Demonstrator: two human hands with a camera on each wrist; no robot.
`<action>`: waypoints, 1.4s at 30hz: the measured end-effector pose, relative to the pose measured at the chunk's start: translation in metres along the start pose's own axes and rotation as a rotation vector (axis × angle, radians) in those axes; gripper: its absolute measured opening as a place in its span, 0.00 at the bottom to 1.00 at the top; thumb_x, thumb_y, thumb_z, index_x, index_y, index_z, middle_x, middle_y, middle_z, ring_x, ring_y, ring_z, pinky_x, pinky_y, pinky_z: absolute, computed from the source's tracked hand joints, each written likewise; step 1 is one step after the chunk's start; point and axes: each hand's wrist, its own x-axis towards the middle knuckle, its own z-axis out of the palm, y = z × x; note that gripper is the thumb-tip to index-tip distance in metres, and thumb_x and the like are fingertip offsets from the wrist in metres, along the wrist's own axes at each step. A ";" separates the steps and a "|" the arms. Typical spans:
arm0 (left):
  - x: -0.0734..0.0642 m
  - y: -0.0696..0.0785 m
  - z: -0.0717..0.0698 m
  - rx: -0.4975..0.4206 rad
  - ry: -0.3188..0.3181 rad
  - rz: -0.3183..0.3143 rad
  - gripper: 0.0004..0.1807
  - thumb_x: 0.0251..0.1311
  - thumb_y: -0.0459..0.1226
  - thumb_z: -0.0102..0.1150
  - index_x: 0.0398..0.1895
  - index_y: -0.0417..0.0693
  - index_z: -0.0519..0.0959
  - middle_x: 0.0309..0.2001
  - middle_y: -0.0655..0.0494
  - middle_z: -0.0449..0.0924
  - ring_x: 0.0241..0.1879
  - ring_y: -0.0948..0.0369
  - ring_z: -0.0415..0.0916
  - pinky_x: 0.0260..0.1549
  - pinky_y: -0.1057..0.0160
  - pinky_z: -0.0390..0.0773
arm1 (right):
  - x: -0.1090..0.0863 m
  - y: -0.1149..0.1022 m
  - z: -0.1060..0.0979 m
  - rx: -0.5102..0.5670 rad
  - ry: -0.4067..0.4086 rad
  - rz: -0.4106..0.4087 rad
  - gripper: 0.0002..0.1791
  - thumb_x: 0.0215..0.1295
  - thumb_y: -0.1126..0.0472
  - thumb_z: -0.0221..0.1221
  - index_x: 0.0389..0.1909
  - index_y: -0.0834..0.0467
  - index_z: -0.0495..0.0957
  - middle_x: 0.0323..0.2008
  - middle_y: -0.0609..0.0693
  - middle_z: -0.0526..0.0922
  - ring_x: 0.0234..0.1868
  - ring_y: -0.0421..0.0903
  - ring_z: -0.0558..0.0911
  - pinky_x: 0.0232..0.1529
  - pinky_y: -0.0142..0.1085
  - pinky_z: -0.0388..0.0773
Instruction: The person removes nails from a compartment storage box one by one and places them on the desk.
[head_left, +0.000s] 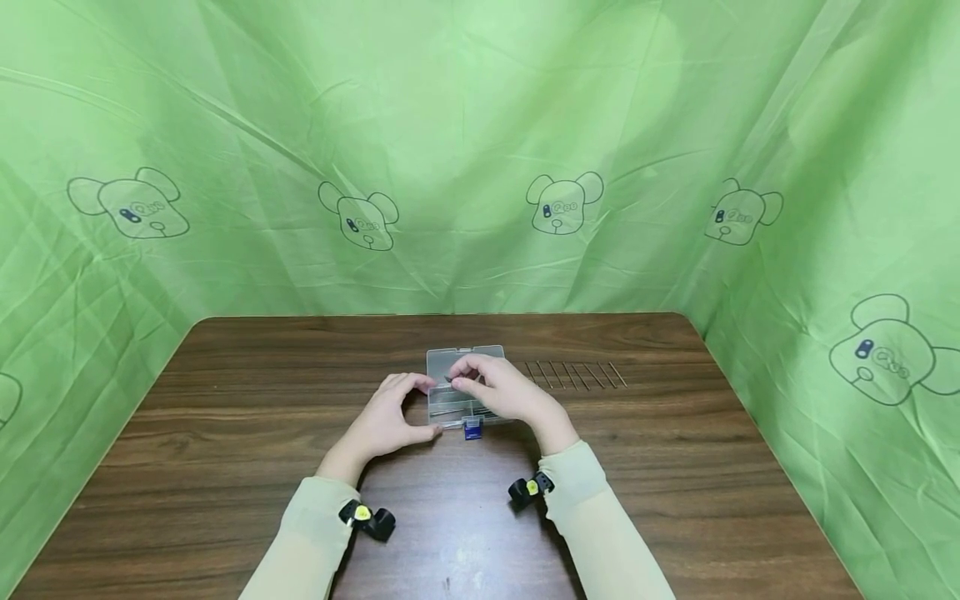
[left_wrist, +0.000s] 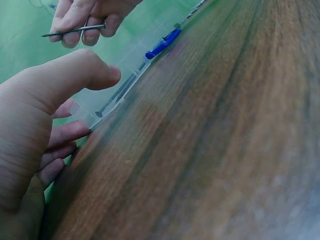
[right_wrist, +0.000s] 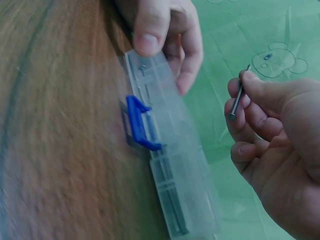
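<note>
A clear plastic compartment box (head_left: 448,402) lies on the table with its lid (head_left: 440,365) raised at the far side. Several nails lie in its compartments, and a blue latch (right_wrist: 136,122) hangs at the front. My left hand (head_left: 382,419) grips the box's left end, thumb at the near edge and fingers at the far side. Over the box, my right hand (head_left: 504,392) pinches a dark nail (right_wrist: 238,101) between thumb and fingertips. In the left wrist view the nail (left_wrist: 75,30) lies across the right fingers, above the box.
Several nails (head_left: 576,375) lie side by side in a row on the wooden table (head_left: 225,433), just right of the box. A green cloth (head_left: 450,250) with dog-head drawings hangs behind the table and along its sides.
</note>
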 end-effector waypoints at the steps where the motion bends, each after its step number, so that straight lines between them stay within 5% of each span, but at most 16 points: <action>1: 0.000 0.000 0.000 0.000 0.001 -0.001 0.38 0.48 0.49 0.87 0.64 0.53 0.81 0.56 0.59 0.83 0.64 0.54 0.73 0.67 0.46 0.73 | -0.001 0.001 -0.002 0.005 0.003 0.005 0.10 0.82 0.57 0.61 0.55 0.57 0.84 0.44 0.45 0.87 0.46 0.40 0.82 0.50 0.37 0.81; 8: 0.000 0.000 0.001 0.007 0.000 -0.003 0.39 0.47 0.49 0.87 0.64 0.53 0.81 0.54 0.60 0.83 0.63 0.54 0.73 0.67 0.46 0.73 | -0.016 0.004 -0.018 0.055 0.079 0.046 0.11 0.79 0.60 0.65 0.55 0.58 0.87 0.42 0.44 0.88 0.43 0.40 0.84 0.45 0.35 0.83; 19: -0.001 -0.001 0.003 0.014 -0.007 -0.006 0.38 0.48 0.49 0.86 0.64 0.52 0.81 0.55 0.61 0.83 0.64 0.55 0.72 0.68 0.46 0.72 | -0.055 0.002 -0.046 0.257 0.307 0.150 0.14 0.74 0.65 0.69 0.54 0.68 0.86 0.45 0.58 0.92 0.46 0.53 0.89 0.47 0.33 0.86; 31: -0.001 0.002 0.002 0.015 0.003 0.003 0.39 0.48 0.49 0.86 0.65 0.53 0.81 0.56 0.61 0.83 0.65 0.53 0.72 0.68 0.45 0.72 | -0.098 0.037 -0.046 0.249 0.339 0.358 0.13 0.71 0.66 0.71 0.52 0.69 0.86 0.42 0.58 0.92 0.39 0.49 0.91 0.41 0.39 0.88; 42: 0.000 0.004 0.000 0.010 0.000 -0.008 0.39 0.48 0.49 0.87 0.65 0.55 0.81 0.57 0.62 0.83 0.67 0.54 0.71 0.69 0.44 0.71 | -0.111 0.059 -0.046 0.211 0.318 0.485 0.10 0.68 0.66 0.73 0.47 0.66 0.88 0.36 0.53 0.92 0.30 0.48 0.88 0.34 0.36 0.86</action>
